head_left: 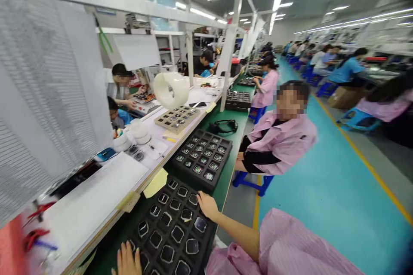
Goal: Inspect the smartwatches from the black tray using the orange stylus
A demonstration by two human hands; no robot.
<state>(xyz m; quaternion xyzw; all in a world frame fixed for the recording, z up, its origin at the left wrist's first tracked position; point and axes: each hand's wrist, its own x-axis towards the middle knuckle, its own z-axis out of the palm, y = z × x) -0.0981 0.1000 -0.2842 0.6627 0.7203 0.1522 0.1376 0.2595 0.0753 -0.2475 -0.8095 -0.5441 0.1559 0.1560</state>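
Note:
A black tray (160, 224) lies on the green bench top just in front of me. Its compartments hold several square watch-like parts (177, 234) with dark faces and pale rims. My right hand (207, 205) grips the far right edge of this tray, fingers bent over the rim. At the near left edge, my left hand (127, 261) rests with its fingers stretched and apart, partly cut off by the bottom of the view. Behind lies a second black tray (193, 167), with parts showing green circuit boards.
Left of the trays runs a raised white shelf (106, 197) with papers, a beige tray (177, 119) and a large tape roll (171, 90). Black headphones (223, 126) lie beyond the second tray. A seated person in pink (284, 137) is close on the right, beside the bench.

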